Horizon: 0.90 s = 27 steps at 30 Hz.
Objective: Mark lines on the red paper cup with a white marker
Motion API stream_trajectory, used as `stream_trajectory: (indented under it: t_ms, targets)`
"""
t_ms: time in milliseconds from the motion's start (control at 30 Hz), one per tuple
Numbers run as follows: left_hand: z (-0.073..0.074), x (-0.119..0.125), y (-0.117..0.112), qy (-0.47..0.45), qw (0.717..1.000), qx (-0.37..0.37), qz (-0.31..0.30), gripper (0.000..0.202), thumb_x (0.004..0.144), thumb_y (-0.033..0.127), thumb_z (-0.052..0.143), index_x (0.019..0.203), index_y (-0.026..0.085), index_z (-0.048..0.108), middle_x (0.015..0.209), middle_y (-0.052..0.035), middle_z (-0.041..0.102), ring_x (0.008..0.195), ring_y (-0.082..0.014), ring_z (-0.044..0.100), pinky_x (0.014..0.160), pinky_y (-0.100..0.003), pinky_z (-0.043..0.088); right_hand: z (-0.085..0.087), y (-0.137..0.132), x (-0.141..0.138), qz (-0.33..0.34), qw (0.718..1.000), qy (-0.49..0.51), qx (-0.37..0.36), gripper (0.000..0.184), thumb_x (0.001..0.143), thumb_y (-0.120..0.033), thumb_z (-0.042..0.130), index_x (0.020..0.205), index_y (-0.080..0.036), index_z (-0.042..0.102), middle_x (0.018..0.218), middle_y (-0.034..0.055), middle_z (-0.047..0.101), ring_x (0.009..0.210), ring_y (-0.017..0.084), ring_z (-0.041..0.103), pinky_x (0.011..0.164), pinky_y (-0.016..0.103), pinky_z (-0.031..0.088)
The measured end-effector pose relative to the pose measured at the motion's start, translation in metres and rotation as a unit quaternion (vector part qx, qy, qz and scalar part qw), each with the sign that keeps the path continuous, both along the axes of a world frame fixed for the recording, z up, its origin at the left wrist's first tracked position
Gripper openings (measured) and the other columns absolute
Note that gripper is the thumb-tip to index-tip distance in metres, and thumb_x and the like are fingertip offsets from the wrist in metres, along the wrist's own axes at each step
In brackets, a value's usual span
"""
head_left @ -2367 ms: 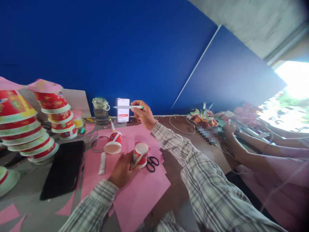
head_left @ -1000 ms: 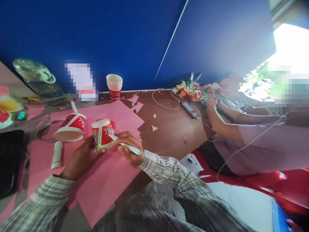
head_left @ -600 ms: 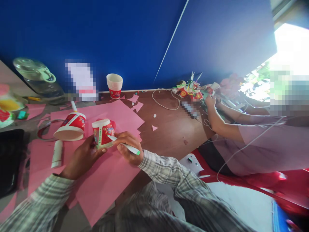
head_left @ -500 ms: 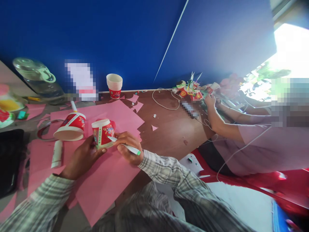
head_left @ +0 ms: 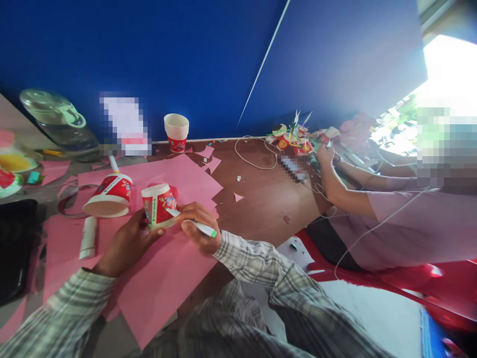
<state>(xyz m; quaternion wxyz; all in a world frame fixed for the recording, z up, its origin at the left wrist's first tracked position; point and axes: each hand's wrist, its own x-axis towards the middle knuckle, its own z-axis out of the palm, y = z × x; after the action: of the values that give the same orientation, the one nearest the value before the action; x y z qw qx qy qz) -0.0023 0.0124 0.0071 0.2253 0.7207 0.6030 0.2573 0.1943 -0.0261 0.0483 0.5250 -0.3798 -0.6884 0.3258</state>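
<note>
Place: shared craft workroom
Materials: paper cup, marker
Table: pink scraps
Divider: blue
Alongside: another person

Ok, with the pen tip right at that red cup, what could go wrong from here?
The white pen in the right hand might skid on the held red cup's curved side. If the left hand slackens, the cup could turn under the tip. The white tube, lying on pink paper beside the left hand, might roll if nudged.
</note>
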Motion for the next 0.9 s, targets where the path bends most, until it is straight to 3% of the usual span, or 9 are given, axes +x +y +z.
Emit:
stream_trajectory:
  t_ms: [367, 733, 900]
  targets:
    - [-0.0016, -0.0004, -0.0012, -0.007, 0.998, 0.061, -0.023, 0.067, 0.055, 0.075, 0.036, 0.090, 0.020, 0.049, 0.072, -0.0044, 0.058, 0.060, -0.0169, 0.056, 0.051, -0.026, 0.039, 0.0002, 0.0015, -0.0002, 0.006, 0.999, -0.005, 0.049, 0.024, 0.087, -0.023, 0.044, 0.093, -0.010, 0.062, 0.088, 0.0106, 0.063, 0.093, 0.014, 0.062, 0.099, 0.034, 0.052]
    - [0.0053, 0.0022, -0.0006, -0.013, 1.000, 0.015, -0.009, 0.064, 0.053, 0.071, 0.040, 0.091, 0.020, 0.050, 0.073, -0.0043, 0.059, 0.061, -0.0177, 0.057, 0.053, -0.027, 0.040, 0.0029, 0.0018, 0.0019, -0.010, 0.999, -0.010, 0.051, 0.021, 0.087, -0.019, 0.043, 0.090, -0.010, 0.062, 0.088, 0.0110, 0.062, 0.098, 0.015, 0.062, 0.094, 0.033, 0.054]
    - [0.0033, 0.0018, -0.0006, -0.014, 1.000, 0.021, -0.007, 0.062, 0.054, 0.070, 0.040, 0.090, 0.020, 0.049, 0.075, -0.0047, 0.059, 0.064, -0.0186, 0.058, 0.055, -0.027, 0.041, 0.0035, 0.0033, 0.0031, 0.016, 0.997, -0.009, 0.073, 0.020, 0.087, -0.017, 0.043, 0.088, -0.011, 0.062, 0.084, 0.0096, 0.063, 0.094, 0.014, 0.062, 0.099, 0.034, 0.052]
